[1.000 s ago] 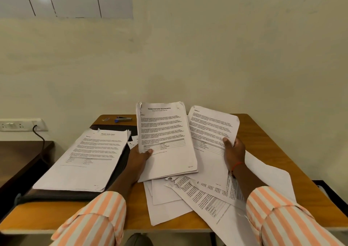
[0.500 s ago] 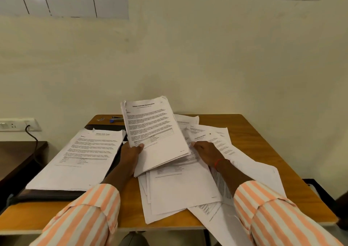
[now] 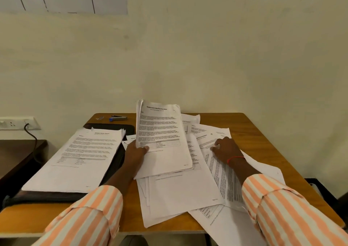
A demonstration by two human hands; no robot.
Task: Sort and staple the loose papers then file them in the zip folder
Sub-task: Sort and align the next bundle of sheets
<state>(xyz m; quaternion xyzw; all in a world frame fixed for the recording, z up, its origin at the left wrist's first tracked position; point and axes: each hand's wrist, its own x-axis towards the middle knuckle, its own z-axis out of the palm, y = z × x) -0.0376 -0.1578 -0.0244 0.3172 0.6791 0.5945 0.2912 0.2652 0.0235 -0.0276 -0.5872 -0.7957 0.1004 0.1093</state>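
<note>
- Tabletop (image 3: 263,142): a brown wooden surface set against a pale wall; it carries every item listed below.
- Loose papers (image 3: 180,193): printed sheets spread in an overlapping, unaligned heap across the middle and right of the tabletop. Some sheets overhang the near edge.
- Sorted stack (image 3: 81,157): a squared pile of printed pages on the left, lying flat on top of the zip folder.
- Zip folder (image 3: 113,128): black, lying flat on the left of the tabletop. Only its far edge and its near edge show from under the sorted stack.
- Held sheaf (image 3: 162,132): several pages raised above the loose papers, top edge tilted toward the wall, printed side facing the camera.
- Left hand (image 3: 134,155): grips the held sheaf at its lower left edge. The thumb (image 3: 144,148) lies across the front page; the other fingers are hidden behind the pages.
- Right hand (image 3: 227,149): palm down on the right part of the loose papers. The fingers (image 3: 219,142) are bent and close together, tips on a printed sheet; whether they pinch an edge cannot be told.
- Stapler (image 3: 118,118): lies at the far left of the tabletop, beyond the zip folder, well apart from both hands.
</note>
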